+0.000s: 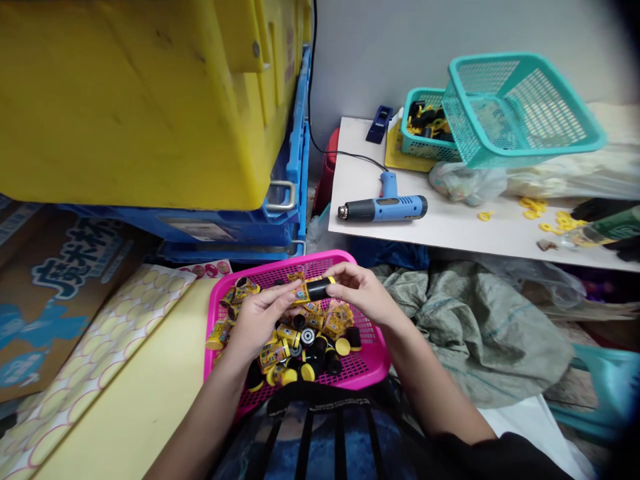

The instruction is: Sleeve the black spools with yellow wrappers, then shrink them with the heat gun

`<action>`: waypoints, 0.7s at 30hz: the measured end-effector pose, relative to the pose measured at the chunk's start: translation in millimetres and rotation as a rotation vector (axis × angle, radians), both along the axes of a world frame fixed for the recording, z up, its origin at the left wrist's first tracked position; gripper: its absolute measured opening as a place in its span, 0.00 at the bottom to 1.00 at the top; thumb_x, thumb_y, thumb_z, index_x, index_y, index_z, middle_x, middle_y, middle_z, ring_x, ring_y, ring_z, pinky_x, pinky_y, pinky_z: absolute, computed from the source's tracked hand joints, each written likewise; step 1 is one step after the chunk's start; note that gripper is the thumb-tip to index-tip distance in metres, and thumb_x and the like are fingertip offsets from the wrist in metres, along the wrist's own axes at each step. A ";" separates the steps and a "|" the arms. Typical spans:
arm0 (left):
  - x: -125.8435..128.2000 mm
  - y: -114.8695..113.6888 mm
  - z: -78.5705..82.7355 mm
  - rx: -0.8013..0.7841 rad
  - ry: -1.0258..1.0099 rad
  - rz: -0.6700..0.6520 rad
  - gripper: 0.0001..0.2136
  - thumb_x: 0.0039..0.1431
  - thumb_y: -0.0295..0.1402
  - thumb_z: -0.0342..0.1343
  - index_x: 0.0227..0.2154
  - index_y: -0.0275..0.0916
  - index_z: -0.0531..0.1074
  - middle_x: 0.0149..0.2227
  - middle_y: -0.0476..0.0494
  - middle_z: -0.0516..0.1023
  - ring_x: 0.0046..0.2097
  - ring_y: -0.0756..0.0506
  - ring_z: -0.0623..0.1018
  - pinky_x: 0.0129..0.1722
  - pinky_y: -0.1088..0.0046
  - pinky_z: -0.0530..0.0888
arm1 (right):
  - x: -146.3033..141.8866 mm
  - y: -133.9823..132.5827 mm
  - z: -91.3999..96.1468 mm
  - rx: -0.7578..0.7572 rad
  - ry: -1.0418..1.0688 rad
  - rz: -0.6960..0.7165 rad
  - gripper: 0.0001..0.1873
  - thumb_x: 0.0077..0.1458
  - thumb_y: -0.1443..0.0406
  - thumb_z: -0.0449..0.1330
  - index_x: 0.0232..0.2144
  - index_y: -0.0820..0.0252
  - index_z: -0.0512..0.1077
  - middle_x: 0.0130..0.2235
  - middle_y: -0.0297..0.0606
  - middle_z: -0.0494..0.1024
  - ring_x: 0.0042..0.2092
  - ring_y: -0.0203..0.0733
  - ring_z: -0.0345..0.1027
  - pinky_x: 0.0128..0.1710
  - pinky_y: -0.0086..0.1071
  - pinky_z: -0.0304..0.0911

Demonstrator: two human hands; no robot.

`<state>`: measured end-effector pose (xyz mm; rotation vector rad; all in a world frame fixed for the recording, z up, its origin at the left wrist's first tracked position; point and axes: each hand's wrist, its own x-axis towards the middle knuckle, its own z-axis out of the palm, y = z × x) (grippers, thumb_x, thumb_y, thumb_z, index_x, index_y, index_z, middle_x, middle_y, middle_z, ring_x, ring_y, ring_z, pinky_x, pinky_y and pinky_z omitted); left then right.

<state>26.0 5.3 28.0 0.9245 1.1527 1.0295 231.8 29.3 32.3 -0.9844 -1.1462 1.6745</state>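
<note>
Above a pink basket [374, 363], a small black cylinder with a yellow end [319, 289] is held between my two hands. My right hand [363, 293] pinches its yellow end with thumb and fingers. At the other end, my left hand [260, 319] grips a yellow printed sleeve [302, 293], which meets the cylinder; how far it goes around is hidden by the fingers. Below lie several black cylinders, yellow caps [343, 346] and pieces in yellow printed wrap [273, 352].
A blue heat gun [393, 208] lies on the white table [450, 233], near two teal baskets [530, 157] and yellow plastic bits [563, 220]. Yellow [150, 100] and blue crates [225, 230] rise at left. A grey-green sack [470, 320] sits at right.
</note>
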 end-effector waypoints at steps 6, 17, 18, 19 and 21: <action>-1.5 -1.9 0.8 -0.009 -0.016 0.006 0.17 0.49 0.44 0.66 0.40 0.41 0.80 0.45 0.39 0.81 0.38 0.42 0.83 0.36 0.67 0.82 | 0.5 0.0 -4.5 0.043 0.034 0.048 0.15 0.46 0.60 0.69 0.35 0.59 0.74 0.32 0.32 0.76 0.31 0.32 0.69 0.32 0.27 0.65; 3.3 -1.5 12.7 0.129 0.142 -0.074 0.16 0.47 0.37 0.67 0.40 0.40 0.80 0.45 0.41 0.82 0.47 0.42 0.80 0.49 0.66 0.77 | -18.7 -13.5 -19.1 0.109 0.008 -0.042 0.22 0.40 0.61 0.73 0.40 0.55 0.72 0.37 0.34 0.76 0.34 0.35 0.70 0.38 0.32 0.66; 4.3 -2.2 14.0 0.137 0.131 -0.070 0.16 0.46 0.36 0.68 0.40 0.40 0.80 0.44 0.41 0.82 0.48 0.41 0.80 0.50 0.65 0.76 | -20.9 -15.3 -19.9 0.119 0.045 -0.051 0.23 0.39 0.61 0.73 0.40 0.55 0.72 0.39 0.34 0.75 0.36 0.36 0.70 0.38 0.32 0.66; 5.4 -3.0 15.1 0.143 0.119 -0.063 0.16 0.46 0.35 0.68 0.40 0.40 0.80 0.44 0.41 0.82 0.48 0.41 0.79 0.51 0.65 0.75 | -22.9 -17.0 -20.4 0.128 0.077 -0.060 0.23 0.39 0.60 0.73 0.39 0.55 0.73 0.41 0.35 0.75 0.39 0.37 0.70 0.40 0.32 0.66; 8.3 -4.7 17.0 0.147 0.089 -0.063 0.15 0.46 0.33 0.68 0.40 0.40 0.79 0.45 0.41 0.82 0.49 0.42 0.79 0.51 0.66 0.75 | -26.4 -19.9 -20.3 0.094 0.148 -0.054 0.21 0.45 0.55 0.70 0.41 0.55 0.73 0.45 0.37 0.74 0.46 0.40 0.68 0.45 0.33 0.64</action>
